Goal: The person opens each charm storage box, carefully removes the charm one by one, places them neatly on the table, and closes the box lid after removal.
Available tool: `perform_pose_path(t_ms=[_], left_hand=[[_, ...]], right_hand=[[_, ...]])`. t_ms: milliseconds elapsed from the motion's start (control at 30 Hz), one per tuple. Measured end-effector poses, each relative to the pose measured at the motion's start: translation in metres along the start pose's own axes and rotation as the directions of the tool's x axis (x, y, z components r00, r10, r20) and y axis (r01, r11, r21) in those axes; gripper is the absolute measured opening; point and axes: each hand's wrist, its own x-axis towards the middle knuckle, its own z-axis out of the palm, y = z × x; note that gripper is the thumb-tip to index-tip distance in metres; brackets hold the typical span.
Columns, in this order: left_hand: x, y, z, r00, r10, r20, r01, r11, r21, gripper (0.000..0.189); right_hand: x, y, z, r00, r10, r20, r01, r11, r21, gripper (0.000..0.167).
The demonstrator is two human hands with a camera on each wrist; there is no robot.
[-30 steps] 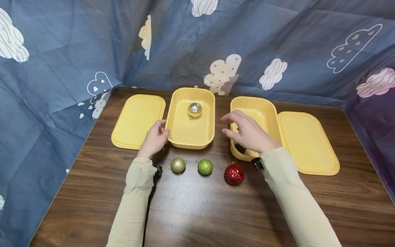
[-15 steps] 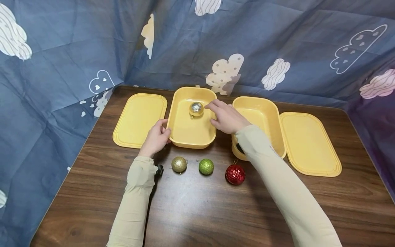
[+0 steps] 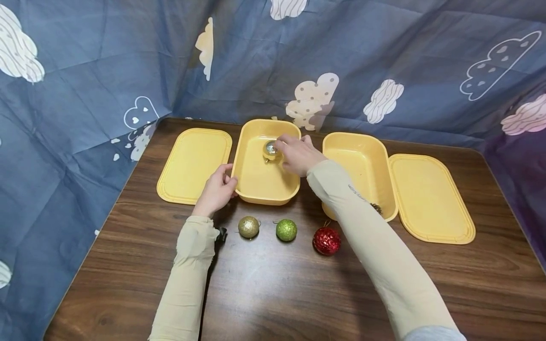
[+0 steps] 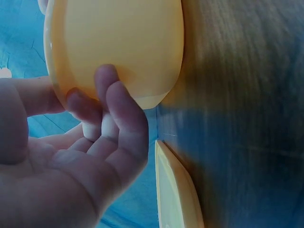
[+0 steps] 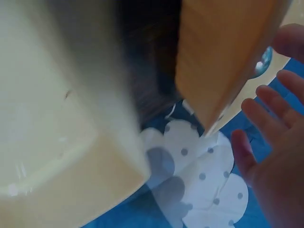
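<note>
In the head view, my left hand (image 3: 215, 190) holds the left wall of the left yellow box (image 3: 265, 199). Its fingers bend against the outer wall (image 4: 128, 33) in the left wrist view, with one digit over the rim. A silver-and-gold Christmas ball (image 3: 270, 150) lies inside that box. My right hand (image 3: 298, 154) reaches over the box's right rim, fingertips right at the ball. In the right wrist view its fingers (image 5: 266, 116) are spread and loosely bent, beside the ball (image 5: 262, 64); whether they touch it I cannot tell.
A gold ball (image 3: 249, 227), a green ball (image 3: 286, 230) and a red ball (image 3: 326, 241) lie in front of the boxes. The right yellow box (image 3: 358, 142) holds a pine cone (image 3: 376, 208), partly behind the sleeve. Yellow lids lie at left (image 3: 194, 166) and right (image 3: 432, 199).
My right hand has moved left from over the right box, across the gap, to the silver-and-gold ball in the left box. My left hand stays at the left box's wall.
</note>
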Motion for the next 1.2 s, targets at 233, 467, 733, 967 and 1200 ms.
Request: perform_pose_path(t_ms=[233, 467, 733, 967, 1200], left_hand=[[0.001, -0.001, 0.000, 1.000, 0.002, 0.005, -0.002, 1.000, 0.000, 0.049], [0.001, 0.000, 0.002, 1.000, 0.002, 0.004, -0.002, 1.000, -0.005, 0.049], [0.002, 0.001, 0.003, 1.000, 0.008, 0.001, -0.008, 1.000, -0.023, 0.049], [0.003, 0.000, 0.002, 1.000, 0.005, -0.004, -0.005, 1.000, -0.025, 0.048], [0.001, 0.000, 0.001, 1.000, 0.004, -0.001, -0.004, 1.000, -0.026, 0.049]], right_hand=[[0.009, -0.003, -0.002, 0.997, 0.009, 0.076, -0.007, 1.000, -0.024, 0.060], [0.017, -0.002, 0.000, 0.994, -0.002, 0.111, 0.001, 1.000, 0.009, 0.057], [0.022, -0.001, 0.002, 0.996, -0.029, 0.088, 0.021, 0.995, 0.097, 0.055], [0.021, -0.006, -0.001, 0.995, 0.011, 0.098, -0.020, 0.996, 0.087, 0.042], [0.021, -0.011, -0.003, 0.992, 0.002, 0.128, -0.012, 0.997, 0.079, 0.026]])
